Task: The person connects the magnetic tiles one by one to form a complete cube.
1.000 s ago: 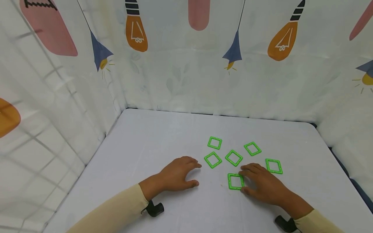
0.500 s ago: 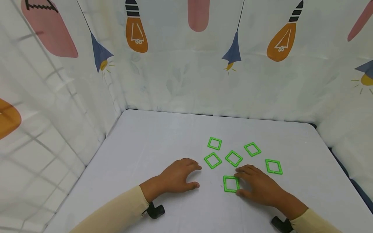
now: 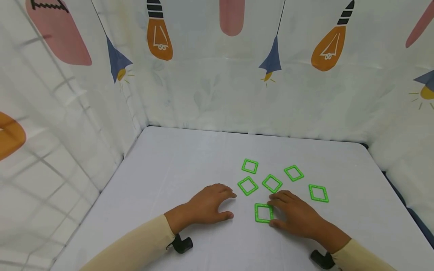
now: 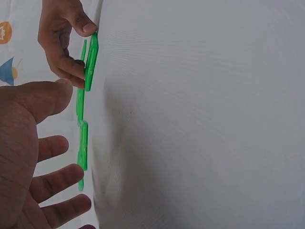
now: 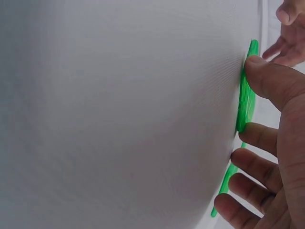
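Note:
My right hand (image 3: 295, 214) holds a flat green square frame (image 3: 256, 213) by its right side, thumb at the near corner and index finger at the far corner. In the right wrist view the thumb (image 5: 267, 78) and index finger touch opposite ends of this frame (image 5: 243, 105), close over the white surface. My left hand (image 3: 208, 205) hovers to the left, its fingers spread and slightly bent with nothing between them. In the left wrist view, the right hand (image 4: 59, 38) shows beyond the left thumb (image 4: 50, 98), with the held frame (image 4: 91, 64) at its fingertips.
Several matching green frames lie flat behind the right hand: a far left one (image 3: 248, 171), one in front of it (image 3: 252, 191), a middle one (image 3: 268, 188), and others farther right (image 3: 320, 200). White printed curtains (image 3: 217, 82) enclose the white table (image 3: 176, 150).
My right hand has slid the green square frame leftward across the table, toward the left hand. The left hand and the other frames have hardly moved.

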`<state>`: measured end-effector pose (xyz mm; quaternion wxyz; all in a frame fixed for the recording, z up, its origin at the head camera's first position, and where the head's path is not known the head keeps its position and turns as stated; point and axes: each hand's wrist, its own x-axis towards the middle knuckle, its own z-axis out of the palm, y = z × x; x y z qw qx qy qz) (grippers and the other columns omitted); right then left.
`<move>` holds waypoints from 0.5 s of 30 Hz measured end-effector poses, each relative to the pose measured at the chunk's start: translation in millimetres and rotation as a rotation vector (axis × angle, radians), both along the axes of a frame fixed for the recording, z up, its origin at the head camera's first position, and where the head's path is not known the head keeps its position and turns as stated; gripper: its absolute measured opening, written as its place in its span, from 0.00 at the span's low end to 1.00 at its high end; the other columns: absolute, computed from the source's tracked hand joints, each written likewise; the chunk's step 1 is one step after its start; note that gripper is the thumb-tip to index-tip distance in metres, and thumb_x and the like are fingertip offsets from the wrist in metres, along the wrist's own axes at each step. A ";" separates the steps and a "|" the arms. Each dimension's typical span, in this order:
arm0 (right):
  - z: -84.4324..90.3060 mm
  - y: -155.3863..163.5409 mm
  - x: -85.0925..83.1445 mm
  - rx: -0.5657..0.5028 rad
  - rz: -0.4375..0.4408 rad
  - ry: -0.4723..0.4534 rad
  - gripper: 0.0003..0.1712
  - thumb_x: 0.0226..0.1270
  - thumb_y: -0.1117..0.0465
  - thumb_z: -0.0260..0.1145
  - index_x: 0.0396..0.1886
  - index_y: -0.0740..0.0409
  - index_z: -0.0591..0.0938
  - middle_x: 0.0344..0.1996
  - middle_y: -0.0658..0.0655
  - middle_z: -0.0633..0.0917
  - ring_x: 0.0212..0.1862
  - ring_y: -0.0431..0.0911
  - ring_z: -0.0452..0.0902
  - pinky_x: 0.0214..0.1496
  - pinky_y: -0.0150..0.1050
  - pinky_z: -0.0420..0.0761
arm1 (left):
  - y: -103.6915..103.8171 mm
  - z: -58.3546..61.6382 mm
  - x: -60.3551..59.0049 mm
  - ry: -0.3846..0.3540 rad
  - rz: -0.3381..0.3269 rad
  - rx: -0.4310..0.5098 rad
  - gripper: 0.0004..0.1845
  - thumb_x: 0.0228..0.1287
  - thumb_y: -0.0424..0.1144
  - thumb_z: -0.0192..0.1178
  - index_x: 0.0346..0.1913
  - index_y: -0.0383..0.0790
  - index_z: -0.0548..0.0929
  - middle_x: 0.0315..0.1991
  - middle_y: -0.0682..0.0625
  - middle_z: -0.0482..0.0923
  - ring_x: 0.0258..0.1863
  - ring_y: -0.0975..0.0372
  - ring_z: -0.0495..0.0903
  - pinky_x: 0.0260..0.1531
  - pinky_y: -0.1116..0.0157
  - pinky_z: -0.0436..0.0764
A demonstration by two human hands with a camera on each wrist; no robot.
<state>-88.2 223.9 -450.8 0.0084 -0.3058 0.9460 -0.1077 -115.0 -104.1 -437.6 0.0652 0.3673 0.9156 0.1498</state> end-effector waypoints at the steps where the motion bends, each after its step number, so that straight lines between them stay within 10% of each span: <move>1: 0.4 -1.3 0.0 -0.007 0.004 0.003 0.33 0.56 0.41 0.79 0.58 0.49 0.85 0.62 0.49 0.79 0.66 0.49 0.71 0.67 0.49 0.72 | 0.4 -0.1 -0.1 -0.002 -0.002 -0.002 0.30 0.66 0.58 0.67 0.67 0.51 0.79 0.67 0.53 0.74 0.69 0.57 0.69 0.67 0.54 0.68; 15: -0.2 -19.3 -2.7 -0.011 0.043 0.011 0.33 0.58 0.38 0.77 0.59 0.49 0.84 0.61 0.49 0.79 0.65 0.48 0.71 0.65 0.49 0.73 | 8.2 -1.1 -0.1 0.003 -0.022 -0.007 0.29 0.66 0.58 0.67 0.66 0.51 0.80 0.66 0.53 0.75 0.69 0.57 0.70 0.67 0.55 0.69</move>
